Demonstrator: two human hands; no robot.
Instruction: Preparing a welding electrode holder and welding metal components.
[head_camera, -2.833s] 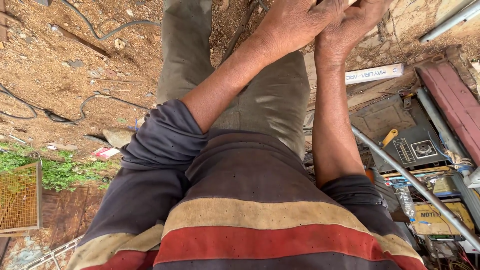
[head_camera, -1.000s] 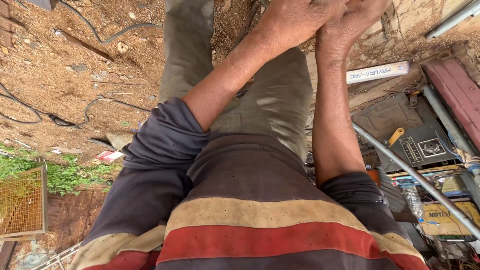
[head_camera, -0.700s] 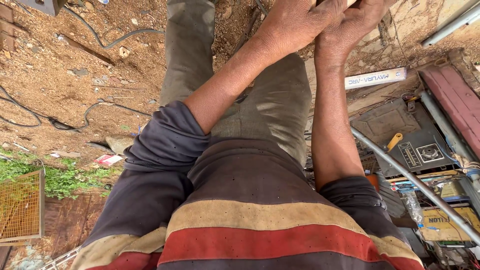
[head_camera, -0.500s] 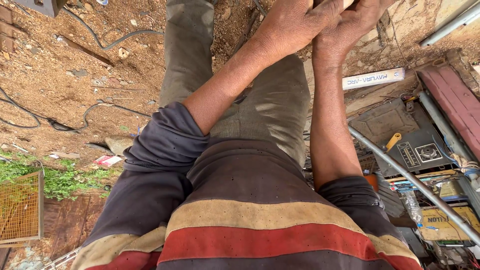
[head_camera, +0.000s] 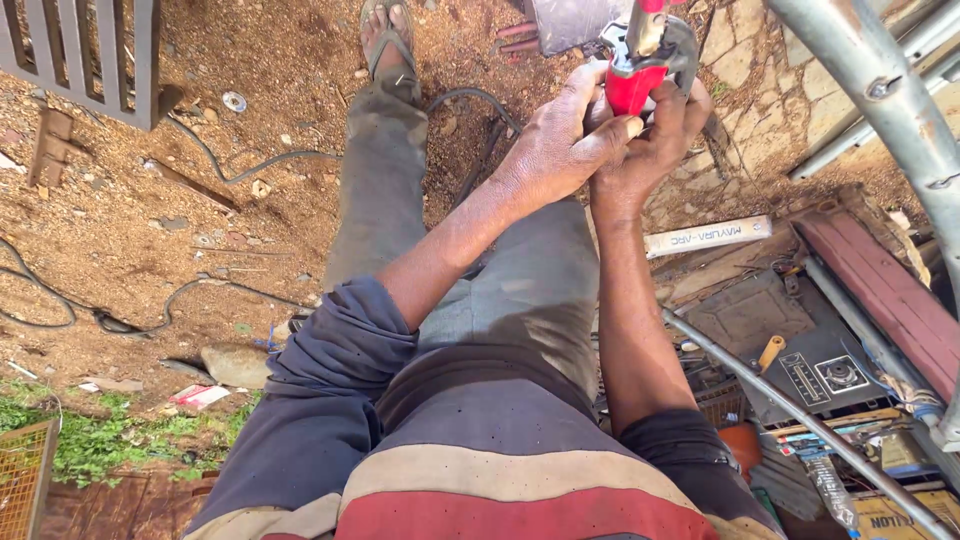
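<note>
Lower frame: striped shirt with rolled dark sleeves (head_camera: 350, 370). Centre right: grey metal tube (head_camera: 800, 420) slanting across a dark grey machine box (head_camera: 800, 360). Upper centre: left hand (head_camera: 560, 145) and right hand (head_camera: 650, 150), both clenched around the red-handled metal tool (head_camera: 640, 60), which stands upright at the top edge of the frame. Beyond: sandalled foot (head_camera: 385, 40) on brown earth, black cable (head_camera: 260, 165) at upper left.

The red-handled tool (head_camera: 640, 60) runs off the top edge at 12 o'clock, so its working end is unseen. The hands hide its lower grip: left hand (head_camera: 560, 145) and right hand (head_camera: 650, 150) overlap there. The grey pipe (head_camera: 880, 100) is cut at 2 o'clock.
</note>
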